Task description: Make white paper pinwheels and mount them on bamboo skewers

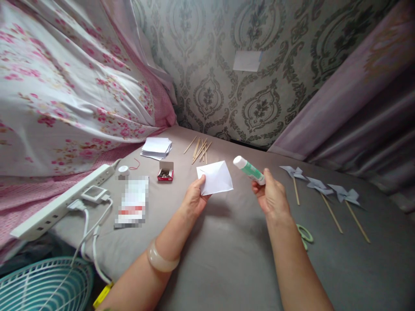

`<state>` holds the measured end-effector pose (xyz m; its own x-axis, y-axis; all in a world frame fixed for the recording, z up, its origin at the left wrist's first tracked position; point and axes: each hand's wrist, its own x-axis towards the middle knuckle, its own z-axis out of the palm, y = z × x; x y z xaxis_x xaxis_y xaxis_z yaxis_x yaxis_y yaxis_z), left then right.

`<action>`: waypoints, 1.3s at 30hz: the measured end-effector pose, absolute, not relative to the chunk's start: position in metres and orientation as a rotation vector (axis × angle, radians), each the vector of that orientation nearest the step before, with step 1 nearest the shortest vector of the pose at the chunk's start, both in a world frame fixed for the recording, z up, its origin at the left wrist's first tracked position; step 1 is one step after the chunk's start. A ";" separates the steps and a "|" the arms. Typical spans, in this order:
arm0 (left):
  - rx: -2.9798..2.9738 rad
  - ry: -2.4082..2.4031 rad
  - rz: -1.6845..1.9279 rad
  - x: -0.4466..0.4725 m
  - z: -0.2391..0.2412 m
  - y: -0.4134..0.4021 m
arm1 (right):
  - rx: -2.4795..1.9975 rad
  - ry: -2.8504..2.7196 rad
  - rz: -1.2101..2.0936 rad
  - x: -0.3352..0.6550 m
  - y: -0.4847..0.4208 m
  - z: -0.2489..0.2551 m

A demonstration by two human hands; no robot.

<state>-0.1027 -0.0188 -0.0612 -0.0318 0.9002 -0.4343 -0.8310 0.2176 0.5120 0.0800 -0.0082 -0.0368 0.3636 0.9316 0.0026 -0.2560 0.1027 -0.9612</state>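
My left hand (194,196) pinches a white square of paper (216,178) by its left edge, thumb on top; faint crease lines show on the sheet. In my right hand (272,192) is a glue stick (249,169) with a green and white label, its white end tilted up and left toward the paper. Glue stick and paper are apart. Several bare wooden sticks (201,150) lie behind the paper. On the right rest three paper pinwheels (317,185) on wooden sticks. Green-handled scissors (304,233) lie partly hidden by my right forearm.
At the left stand a stack of white paper (156,147), a small red box of metal pins or tacks (165,172), a blurred packet (132,201) and a white power strip (65,201) with cables. A teal fan (45,285) sits at the lower left. Patterned wall and curtains border the surface.
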 end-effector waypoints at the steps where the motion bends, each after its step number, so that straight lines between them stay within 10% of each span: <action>1: 0.092 0.786 1.391 -0.103 -0.062 -0.018 | -1.056 -0.743 1.140 0.083 -0.006 -0.037; 11: -0.035 0.833 1.363 -0.100 -0.076 -0.007 | -0.826 -1.149 1.513 0.045 -0.003 -0.024; 39: -0.052 0.909 1.293 -0.094 -0.101 -0.002 | -1.494 -1.897 0.847 -0.115 0.100 -0.066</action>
